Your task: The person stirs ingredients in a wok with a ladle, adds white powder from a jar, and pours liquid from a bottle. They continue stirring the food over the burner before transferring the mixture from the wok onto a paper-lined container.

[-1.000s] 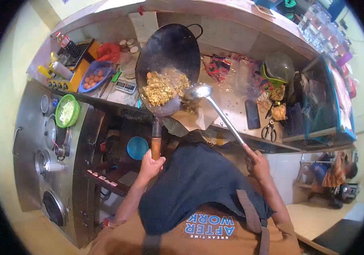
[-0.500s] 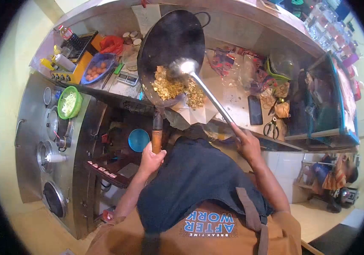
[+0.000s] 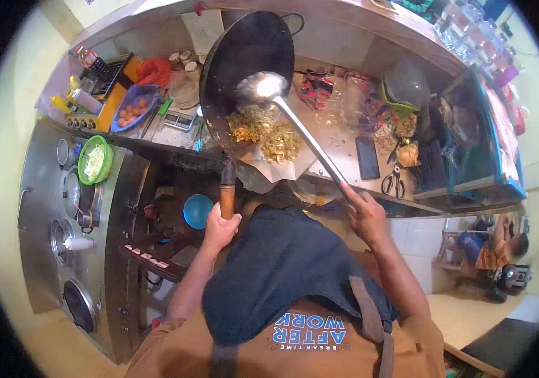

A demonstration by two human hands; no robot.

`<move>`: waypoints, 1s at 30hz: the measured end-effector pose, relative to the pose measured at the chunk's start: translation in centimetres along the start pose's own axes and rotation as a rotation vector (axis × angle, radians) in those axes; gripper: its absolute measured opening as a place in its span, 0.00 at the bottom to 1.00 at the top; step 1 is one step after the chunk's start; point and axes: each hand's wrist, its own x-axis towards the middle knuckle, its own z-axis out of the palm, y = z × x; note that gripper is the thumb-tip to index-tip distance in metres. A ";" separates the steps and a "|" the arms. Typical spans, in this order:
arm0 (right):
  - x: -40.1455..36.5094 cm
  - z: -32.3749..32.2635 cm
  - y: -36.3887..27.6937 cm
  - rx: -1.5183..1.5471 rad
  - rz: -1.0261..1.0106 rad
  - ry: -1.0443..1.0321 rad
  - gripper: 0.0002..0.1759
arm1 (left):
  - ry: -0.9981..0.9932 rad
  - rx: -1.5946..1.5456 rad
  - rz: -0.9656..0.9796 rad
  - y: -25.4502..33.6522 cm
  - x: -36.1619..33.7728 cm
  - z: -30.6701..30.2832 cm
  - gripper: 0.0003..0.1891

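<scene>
1. Surface (image 3: pixel 345 148): ahead of both hands, cluttered. A phone (image 3: pixel 367 157) and scissors (image 3: pixel 393 183) lie beyond the right hand.
2. Wok (image 3: pixel 250 50): straight ahead of the left hand and tilted, near rim low. Its handle (image 3: pixel 227 189) runs lengthwise away from that hand.
3. Paper (image 3: pixel 282 169): on the surface under the wok's near rim, between the two hands and ahead of them.
4. Ladle (image 3: pixel 307 138): the shaft runs diagonally from the right hand forward and left, with the bowl end inside the wok.
5. Fried rice (image 3: pixel 263 132): heaped at the wok's near rim. Some looks to be over the paper.
6. Left hand (image 3: pixel 220 228): clamped on the handle end, nearer the rice.
7. Right hand (image 3: pixel 365 217): closed around the ladle's end.
</scene>
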 end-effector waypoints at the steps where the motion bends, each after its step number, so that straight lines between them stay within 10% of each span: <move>1: 0.9 0.4 -0.4 0.000 -0.027 0.007 0.38 | 0.003 0.004 0.005 0.1 0.2 0.1 0.11; 30: -1.5 0.7 3.1 0.027 0.064 -0.103 0.39 | 0.174 0.177 0.119 -4.0 3.0 -0.9 0.13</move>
